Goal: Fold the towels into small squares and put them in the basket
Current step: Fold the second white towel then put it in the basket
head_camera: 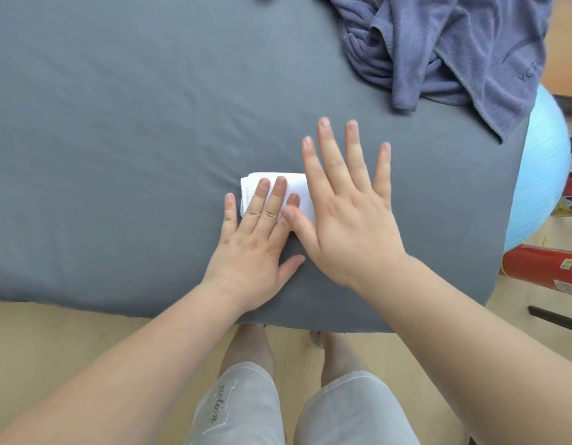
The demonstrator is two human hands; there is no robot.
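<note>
A small white towel point(292, 185), folded into a compact block, lies on the grey sheet near the front edge of the bed. My left hand point(257, 240) lies flat with straight fingers pressing on the towel's left half. My right hand point(349, 200) is spread wide with straight fingers, raised just over the towel's right side and hiding that part; its thumb touches the towel's near edge. A crumpled purple-grey towel point(445, 49) lies unfolded at the far right of the bed. No basket is in view.
The grey bed sheet point(118, 139) fills most of the view, its front edge near my legs. A light blue exercise ball point(541, 175) and a red fire extinguisher point(544, 271) stand on the wooden floor to the right.
</note>
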